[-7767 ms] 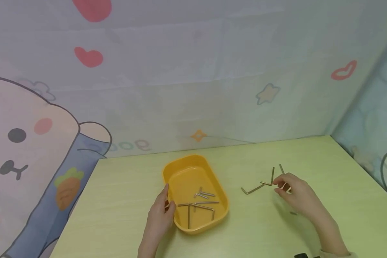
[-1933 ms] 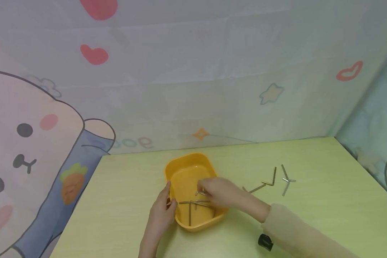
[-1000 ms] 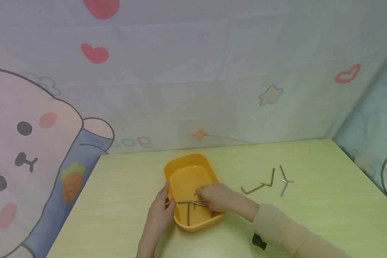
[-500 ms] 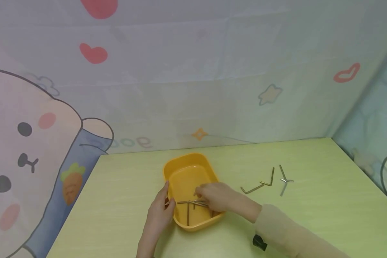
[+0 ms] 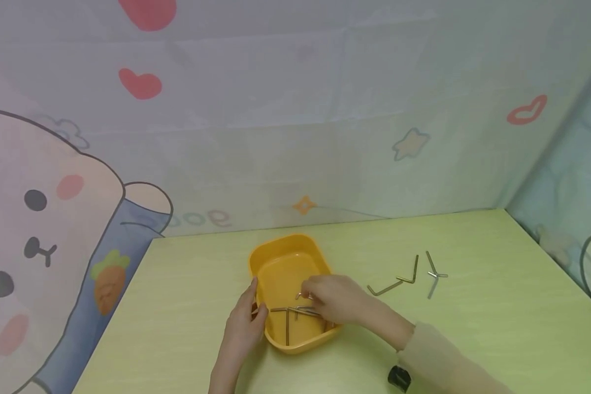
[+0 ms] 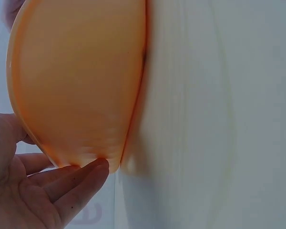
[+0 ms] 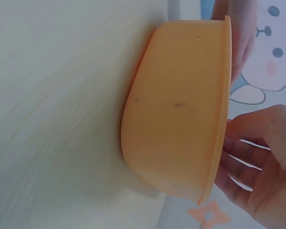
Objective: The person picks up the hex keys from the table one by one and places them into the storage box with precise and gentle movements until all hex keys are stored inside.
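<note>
A yellow plastic tray (image 5: 271,249) with several L-shaped hex keys (image 5: 288,328) in it stands on the table. My left hand (image 5: 241,331) grips its left rim; the left wrist view shows the fingers against the outer wall and the thumb at the rim. My right hand (image 5: 337,298) reaches in over the right rim, fingers bent down at a small silver hex key (image 5: 300,295) whose end shows by the fingertips. I cannot tell whether the fingers pinch it. In the right wrist view the tray's wall (image 7: 181,105) hides the hex keys.
On the table (image 5: 497,306) right of the tray lie two brass-coloured hex keys (image 5: 386,288) and a small group of silver hex keys (image 5: 432,284). A black wrist strap (image 5: 399,377) is under my right sleeve (image 5: 438,350). A printed cloth (image 5: 276,109) hangs behind the table.
My right hand has gone from the loose hex keys at the right into the tray and has just lifted slightly there. More silver hex keys now show in the right group. The left hand stays.
</note>
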`<state>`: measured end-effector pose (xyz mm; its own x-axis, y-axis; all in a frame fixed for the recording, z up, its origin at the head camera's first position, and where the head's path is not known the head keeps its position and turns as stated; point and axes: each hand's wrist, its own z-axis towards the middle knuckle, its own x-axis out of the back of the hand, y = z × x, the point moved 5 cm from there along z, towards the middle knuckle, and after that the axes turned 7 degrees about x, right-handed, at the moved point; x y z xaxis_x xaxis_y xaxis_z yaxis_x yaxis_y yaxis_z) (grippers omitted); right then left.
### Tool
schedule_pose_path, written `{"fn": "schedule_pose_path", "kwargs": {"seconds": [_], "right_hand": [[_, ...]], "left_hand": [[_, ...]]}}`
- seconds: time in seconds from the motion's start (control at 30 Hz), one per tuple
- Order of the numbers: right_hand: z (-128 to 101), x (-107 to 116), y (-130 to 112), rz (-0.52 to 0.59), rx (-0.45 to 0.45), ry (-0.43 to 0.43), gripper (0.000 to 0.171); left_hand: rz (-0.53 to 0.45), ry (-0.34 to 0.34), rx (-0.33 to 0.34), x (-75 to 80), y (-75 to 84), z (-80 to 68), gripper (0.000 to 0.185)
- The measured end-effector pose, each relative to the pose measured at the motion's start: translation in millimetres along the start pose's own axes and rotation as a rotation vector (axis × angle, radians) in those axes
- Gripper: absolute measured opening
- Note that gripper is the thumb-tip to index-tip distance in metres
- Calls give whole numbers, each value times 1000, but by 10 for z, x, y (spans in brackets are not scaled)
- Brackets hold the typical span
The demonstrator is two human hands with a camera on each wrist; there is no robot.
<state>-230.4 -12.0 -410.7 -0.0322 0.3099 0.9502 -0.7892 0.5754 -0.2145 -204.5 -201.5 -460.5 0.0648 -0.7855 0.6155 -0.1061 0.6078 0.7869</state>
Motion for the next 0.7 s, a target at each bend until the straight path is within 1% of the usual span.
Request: {"fn": "schedule_pose_path", "kwargs": {"seconds": [0.3,0.53,0.7], "right_hand": [[-85,65,0,-13,31,144,13],[-170,151,-32,-22,27,253,10],[-229,176,-36,-33,29,330,12]], "left_hand": [[-2,-1,8,6,-3,-13,59],[0,-2,5,23,16,-43,59],[0,-2,2,37,17,-56,59]]}}
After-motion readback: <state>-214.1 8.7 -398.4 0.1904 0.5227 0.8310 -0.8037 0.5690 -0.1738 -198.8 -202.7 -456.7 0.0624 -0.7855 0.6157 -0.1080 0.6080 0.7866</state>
